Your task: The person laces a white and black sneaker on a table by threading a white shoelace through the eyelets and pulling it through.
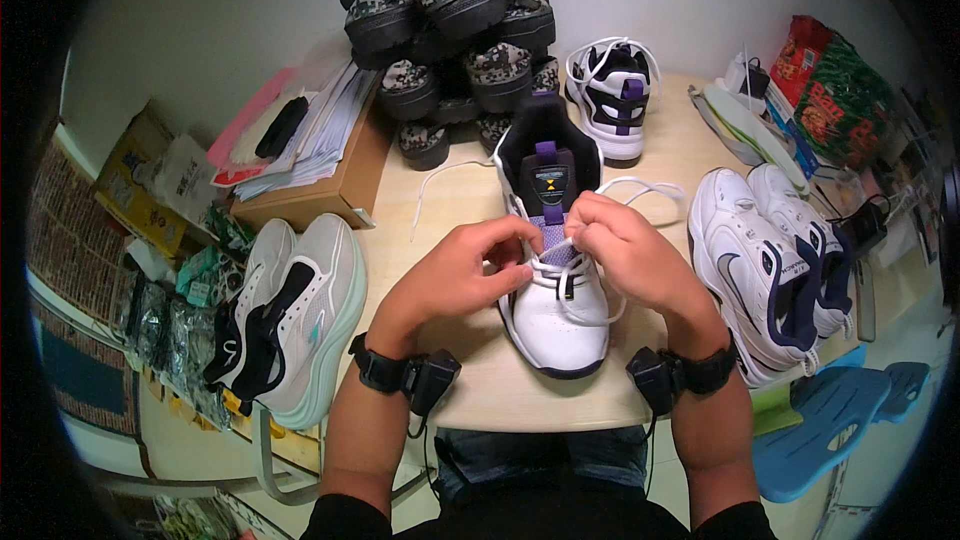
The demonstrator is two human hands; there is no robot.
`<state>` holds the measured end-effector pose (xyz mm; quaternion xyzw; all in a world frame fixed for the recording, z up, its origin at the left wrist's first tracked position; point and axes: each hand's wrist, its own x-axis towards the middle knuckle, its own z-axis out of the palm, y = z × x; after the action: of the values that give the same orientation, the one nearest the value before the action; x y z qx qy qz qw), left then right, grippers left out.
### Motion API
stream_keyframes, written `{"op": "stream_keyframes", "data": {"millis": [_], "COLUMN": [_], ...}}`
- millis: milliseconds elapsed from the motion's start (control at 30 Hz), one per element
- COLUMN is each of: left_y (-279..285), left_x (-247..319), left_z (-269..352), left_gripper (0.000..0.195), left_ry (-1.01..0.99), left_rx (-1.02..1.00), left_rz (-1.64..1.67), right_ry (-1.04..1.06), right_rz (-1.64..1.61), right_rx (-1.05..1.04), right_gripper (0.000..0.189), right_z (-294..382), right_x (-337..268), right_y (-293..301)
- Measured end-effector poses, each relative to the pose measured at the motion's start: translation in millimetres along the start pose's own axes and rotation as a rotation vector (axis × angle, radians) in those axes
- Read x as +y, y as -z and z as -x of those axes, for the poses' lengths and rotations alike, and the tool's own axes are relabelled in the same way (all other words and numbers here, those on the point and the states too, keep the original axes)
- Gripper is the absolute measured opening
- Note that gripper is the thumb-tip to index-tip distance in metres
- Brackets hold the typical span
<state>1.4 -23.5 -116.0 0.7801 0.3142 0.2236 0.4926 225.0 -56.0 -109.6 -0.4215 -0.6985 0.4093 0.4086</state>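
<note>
A white sneaker (pixel 559 334) with a black lining and purple tongue stands in front of me, its toe towards me. White lace (pixel 571 270) runs through its lower eyelets, with a loose loop hanging over the toe. Between the thumb and fingers of my right hand (pixel 619 244) the lace is pinched above the tongue. My left hand (pixel 469 266) rests at the other side of the lacing. Its index finger and thumb are apart, touching the shoe's edge near the eyelets. One free lace end (pixel 431 191) trails on the table to the left.
The matching sneaker (pixel 615 105) stands behind. Digital-camouflage shoes (pixel 465 30) are piled against the wall. Grey-white running shoes (pixel 307 322) lie left, near a cardboard box (pixel 352 172) bearing papers. White Nike shoes (pixel 750 270) sit right, with insoles (pixel 750 127) beyond them.
</note>
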Motion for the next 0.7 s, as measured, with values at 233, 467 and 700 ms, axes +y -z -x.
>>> {"op": "stream_keyframes", "data": {"millis": [233,467,700], "left_y": [-4,-4,-5], "left_x": [2,2,2], "left_z": [-2,-2,-4], "left_gripper": [0.022,0.025,0.023], "left_ry": [-0.041,-0.091,-0.224], "left_rx": [0.006,0.022,0.073], "left_rz": [-0.067,-0.109,-0.204], "right_ry": [-0.005,-0.02,0.063], "right_rz": [0.112,0.254,0.244], "right_rx": [0.19,0.213,0.183], "right_gripper": [0.018,0.018,0.017], "right_z": [0,1,0], "right_x": [-9,-14,-9], "right_y": [-2,0,-6]}}
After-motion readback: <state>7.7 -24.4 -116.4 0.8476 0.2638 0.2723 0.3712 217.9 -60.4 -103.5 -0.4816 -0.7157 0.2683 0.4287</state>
